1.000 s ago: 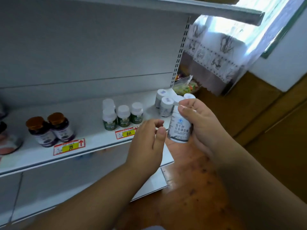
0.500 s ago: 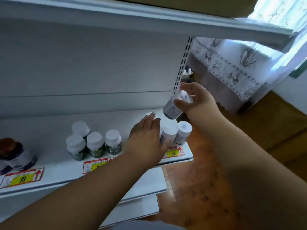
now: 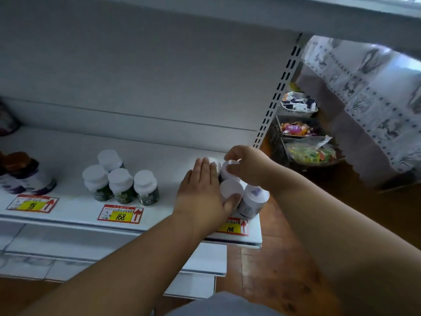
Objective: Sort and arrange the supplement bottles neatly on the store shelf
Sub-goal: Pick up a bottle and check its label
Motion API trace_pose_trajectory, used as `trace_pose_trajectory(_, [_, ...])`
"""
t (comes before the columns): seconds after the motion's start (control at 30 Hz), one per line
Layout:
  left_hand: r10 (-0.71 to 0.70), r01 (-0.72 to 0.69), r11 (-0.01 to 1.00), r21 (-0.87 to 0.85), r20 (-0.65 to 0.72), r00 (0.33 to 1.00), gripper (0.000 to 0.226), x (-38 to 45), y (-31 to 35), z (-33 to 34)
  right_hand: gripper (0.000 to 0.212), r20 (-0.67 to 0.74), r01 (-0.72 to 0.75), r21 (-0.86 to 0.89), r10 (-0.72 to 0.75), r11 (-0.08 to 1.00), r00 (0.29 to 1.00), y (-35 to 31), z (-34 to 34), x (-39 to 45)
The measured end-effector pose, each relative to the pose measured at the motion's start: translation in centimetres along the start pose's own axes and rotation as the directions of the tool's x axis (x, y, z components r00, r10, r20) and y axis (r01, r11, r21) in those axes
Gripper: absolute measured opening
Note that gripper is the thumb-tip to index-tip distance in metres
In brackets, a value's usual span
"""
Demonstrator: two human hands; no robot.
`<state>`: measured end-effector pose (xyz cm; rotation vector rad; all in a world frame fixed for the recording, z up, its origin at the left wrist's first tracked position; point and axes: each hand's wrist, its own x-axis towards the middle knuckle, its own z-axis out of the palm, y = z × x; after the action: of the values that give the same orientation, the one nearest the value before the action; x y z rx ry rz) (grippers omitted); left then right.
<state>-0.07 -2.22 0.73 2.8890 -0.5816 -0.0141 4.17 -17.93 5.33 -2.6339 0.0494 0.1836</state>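
Right end of the shelf (image 3: 68,144): cluster of four white bottles (image 3: 230,187), all upright, long axis vertical, caps up, packed touching each other just behind the 108 tag (image 3: 233,225). Right hand (image 3: 248,165) comes over the top of the rear-right bottle (image 3: 229,168), fingers (image 3: 232,157) curled round its cap rim; bottle stands on the shelf, vertical. Left hand (image 3: 202,192) lies flat against the cluster's left side, fingers straight and together, pointing toward the back panel, thumb (image 3: 232,200) hooked across the front-left bottle (image 3: 231,188); holds nothing, just pressing the group. Rear-left bottle (image 3: 214,161) mostly hidden behind the left fingertips, only cap edge visible. Front-right bottle (image 3: 254,200) sits at the shelf's right corner, label facing front-right. Mid shelf: four green-label bottles (image 3: 119,176), white caps, upright, three in a front row plus one behind, above the 168 tag (image 3: 120,214), well apart from the white cluster. Far left: dark bottles with brown caps (image 3: 25,174), upright, above the 78 tag (image 3: 33,204). Beyond the upright, baskets of packets (image 3: 300,131).
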Motion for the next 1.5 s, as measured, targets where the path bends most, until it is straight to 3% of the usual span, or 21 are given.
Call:
trace_pose_trajectory(0.2, [-0.008, 0.008, 0.999, 0.033, -0.001, 1.000, 0.092, 0.0, 0.2, 0.1, 0.027, -0.006, 0.010, -0.036, -0.010, 0.999, 1.000, 0.6, 0.4, 0.1])
trace_pose_trajectory(0.4, [-0.006, 0.006, 1.000, 0.011, -0.025, 1.000, 0.090, -0.1, 0.2, -0.7, 0.037, -0.071, 0.026, -0.028, -0.028, 0.999, 0.997, 0.3, 0.5, -0.5])
trace_pose_trajectory(0.63, [0.035, -0.060, 0.996, -0.069, -0.318, 0.947, 0.058, -2.4, -3.7, -4.1, 0.032, -0.222, 0.159, 0.030, -0.148, 0.987, 0.964, -4.2, 0.0, -1.9])
trace_pose_trajectory(0.87, [-0.041, -0.009, 0.991, -0.134, -0.369, 0.929, 0.036, -7.5, -14.3, -7.7, 0.030, -0.246, 0.301, 0.113, -0.267, 0.947, 0.932, -16.5, 3.4, -2.3])
trace_pose_trajectory(1.13, [-0.188, 0.149, 0.981, -0.121, -0.456, 0.870, 0.033, -15.8, -35.1, -13.1, 0.021, -0.269, 0.450, 0.323, -0.375, 0.833, 0.887, -37.5, 14.3, -0.6])
trace_pose_trajectory(1.27, [-0.294, 0.253, 0.955, -0.153, -0.408, 0.864, 0.032, -18.6, -42.9, -15.6, 0.023, -0.189, 0.445, 0.321, -0.403, 0.836, 0.895, -45.6, 18.3, 1.4])
trace_pose_trajectory(1.5, [-0.310, 0.239, 0.948, -0.211, -0.440, 0.843, 0.037, -15.8, -51.1, -16.7, 0.024, -0.160, 0.393, 0.221, -0.364, 0.893, 0.918, -52.6, 20.3, 9.6])
